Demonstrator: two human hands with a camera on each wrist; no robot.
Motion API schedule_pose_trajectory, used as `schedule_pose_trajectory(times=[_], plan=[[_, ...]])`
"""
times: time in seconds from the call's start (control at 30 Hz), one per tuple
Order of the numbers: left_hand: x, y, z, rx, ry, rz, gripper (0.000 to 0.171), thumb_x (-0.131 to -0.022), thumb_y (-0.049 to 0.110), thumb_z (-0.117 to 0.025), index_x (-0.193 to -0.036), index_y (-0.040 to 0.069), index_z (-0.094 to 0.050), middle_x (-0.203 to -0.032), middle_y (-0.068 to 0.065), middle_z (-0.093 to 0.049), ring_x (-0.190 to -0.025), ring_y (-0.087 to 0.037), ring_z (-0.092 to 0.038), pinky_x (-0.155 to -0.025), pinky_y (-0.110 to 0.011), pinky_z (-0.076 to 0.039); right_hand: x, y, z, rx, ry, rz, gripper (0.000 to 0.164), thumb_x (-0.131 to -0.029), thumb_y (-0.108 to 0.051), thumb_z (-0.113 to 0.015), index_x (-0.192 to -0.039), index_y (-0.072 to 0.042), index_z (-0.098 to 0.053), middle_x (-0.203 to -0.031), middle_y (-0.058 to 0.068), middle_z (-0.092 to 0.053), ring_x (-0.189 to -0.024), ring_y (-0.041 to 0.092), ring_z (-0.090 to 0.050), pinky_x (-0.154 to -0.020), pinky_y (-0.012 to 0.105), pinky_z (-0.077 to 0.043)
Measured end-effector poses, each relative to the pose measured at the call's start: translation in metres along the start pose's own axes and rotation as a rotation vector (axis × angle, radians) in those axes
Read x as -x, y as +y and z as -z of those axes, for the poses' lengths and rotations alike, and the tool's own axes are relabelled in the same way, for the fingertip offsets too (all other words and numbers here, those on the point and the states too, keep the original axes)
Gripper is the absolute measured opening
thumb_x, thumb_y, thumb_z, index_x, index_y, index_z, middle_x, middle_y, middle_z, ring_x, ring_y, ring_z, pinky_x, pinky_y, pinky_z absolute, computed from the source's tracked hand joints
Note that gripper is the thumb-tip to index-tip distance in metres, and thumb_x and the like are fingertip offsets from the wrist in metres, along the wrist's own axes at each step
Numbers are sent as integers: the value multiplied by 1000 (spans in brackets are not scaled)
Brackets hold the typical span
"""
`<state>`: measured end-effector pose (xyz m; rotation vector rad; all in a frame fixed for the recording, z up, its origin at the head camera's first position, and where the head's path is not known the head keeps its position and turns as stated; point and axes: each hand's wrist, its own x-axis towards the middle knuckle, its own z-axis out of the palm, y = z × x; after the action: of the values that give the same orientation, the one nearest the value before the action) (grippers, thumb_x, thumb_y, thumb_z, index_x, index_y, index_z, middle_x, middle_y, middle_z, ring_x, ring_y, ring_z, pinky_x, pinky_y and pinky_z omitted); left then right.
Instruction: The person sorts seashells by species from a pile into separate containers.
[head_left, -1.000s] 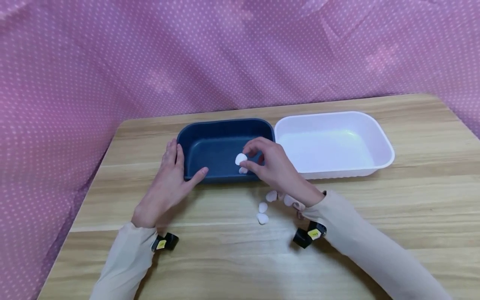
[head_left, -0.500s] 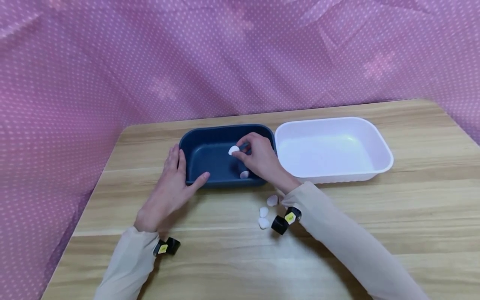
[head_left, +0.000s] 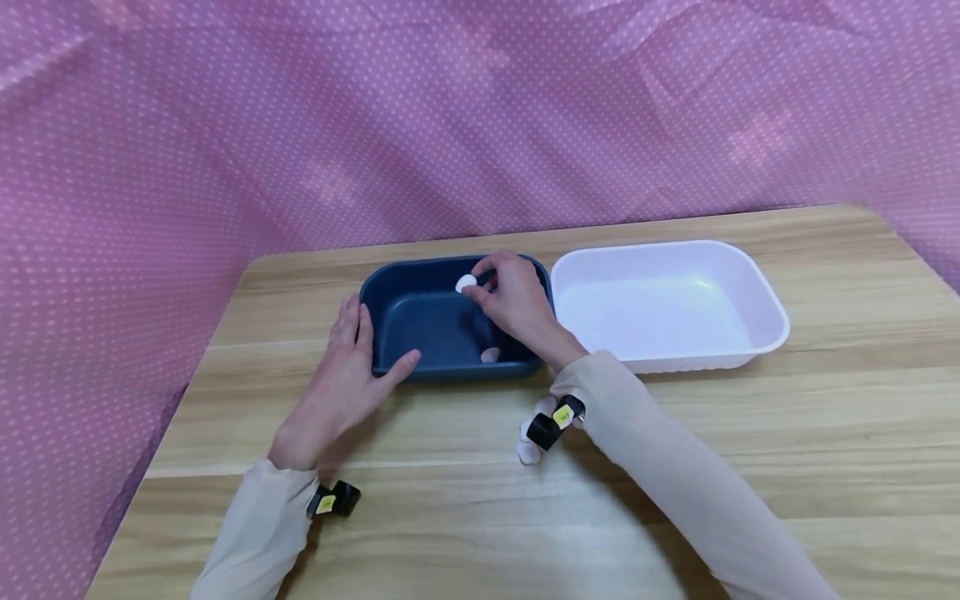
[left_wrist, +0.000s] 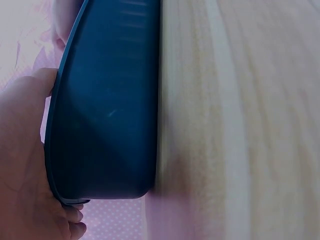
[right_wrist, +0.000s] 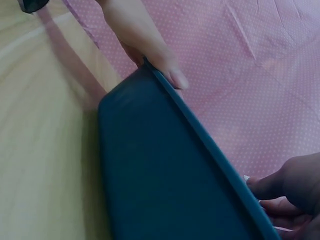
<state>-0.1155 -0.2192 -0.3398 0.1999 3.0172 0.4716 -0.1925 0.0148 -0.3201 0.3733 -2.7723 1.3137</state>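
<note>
In the head view, my right hand (head_left: 521, 304) pinches a white seashell (head_left: 466, 283) between thumb and fingertips, above the far part of a dark blue basin (head_left: 416, 325). One more seashell (head_left: 490, 355) lies inside the basin near its front wall. My left hand (head_left: 333, 392) rests against the basin's left front corner, fingers straight along the outer left side and thumb over the front rim. The left wrist view shows that hand touching the basin's rim (left_wrist: 51, 110). In the right wrist view, the basin's wall largely hides the held shell.
A white basin (head_left: 652, 317) stands right beside the blue one. Several seashells (head_left: 528, 453) lie on the wooden table (head_left: 420, 517) in front, partly hidden by the right wrist's camera (head_left: 551, 423). A pink dotted curtain (head_left: 465, 125) hangs behind.
My right hand has carried the pinched shell leftward and farther back over the blue basin. The left hand keeps its place on the corner. The head view has shifted slightly.
</note>
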Motion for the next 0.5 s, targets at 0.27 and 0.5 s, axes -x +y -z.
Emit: schedule_pose_trajectory(times=[0.27, 0.5], plan=[[1, 1, 1, -4, 7, -2, 109, -86, 78, -33, -152, 0, 6, -159, -12, 18, -146, -27, 15, -115, -55, -10, -5, 2, -6, 16, -14, -100, 26, -88, -25, -72, -105, -7, -67, -94, 6, -57, -73, 17, -56, -57, 25, -45], [1, 1, 1, -4, 4, 0, 109, -86, 78, -33, -152, 1, 7, -159, -11, 20, -146, -29, 14, -116, -54, -9, -4, 4, -10, 42, -29, -143, 26, -88, -27, -72, -105, -8, -66, -93, 5, -57, -72, 17, -56, -58, 27, -46]])
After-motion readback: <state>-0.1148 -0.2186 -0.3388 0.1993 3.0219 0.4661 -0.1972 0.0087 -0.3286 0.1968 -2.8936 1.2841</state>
